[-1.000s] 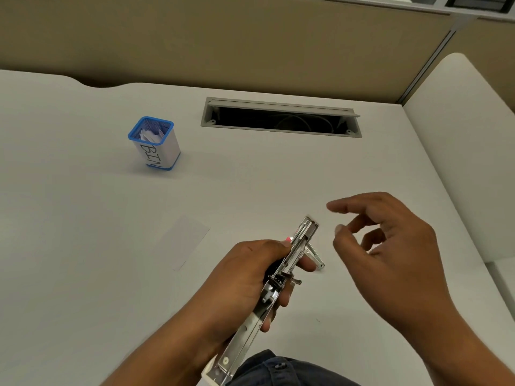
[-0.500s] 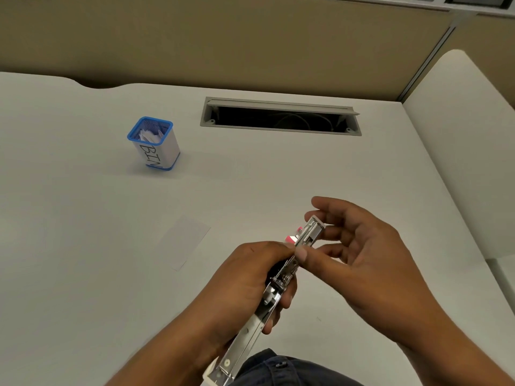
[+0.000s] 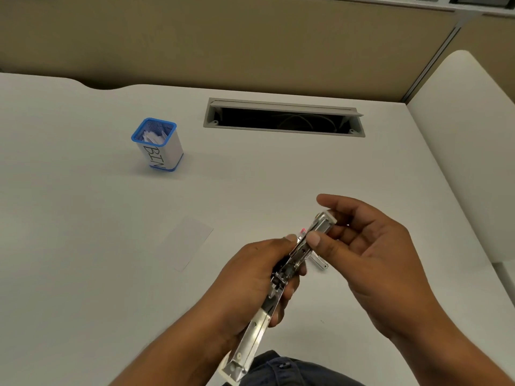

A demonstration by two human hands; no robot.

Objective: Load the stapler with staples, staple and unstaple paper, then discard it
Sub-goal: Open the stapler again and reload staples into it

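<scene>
While the left hand (image 3: 250,274) gripped an opened metal stapler (image 3: 281,277) around its middle, fingers wrapped tight about the hinge, the right hand (image 3: 376,260) closed on the tool's far end above a white bench (image 3: 83,274). The right thumb pressed on the top of the magazine and the curled fingers (image 3: 338,232) backed it from the other side, pinching the silver tip; whether a strip of staples sat between them could not be told. The stapler ran on a slant from the near edge of the bench, where its folded-back arm caught the light, up toward the right hand, with a small pink spot showing just beside the thumb tip. A thin metal piece (image 3: 319,260) jutted below the hands, though it could not be told whether it touched the bench. A pale slip of paper (image 3: 189,243) lay flat to the left, well apart from both hands. Farther back on the left stood a small blue-rimmed container (image 3: 157,144) marked "BIN", holding crumpled white scraps. A grey cable slot (image 3: 284,117) stood open at the rear of the bench, against a tan partition (image 3: 250,45).
</scene>
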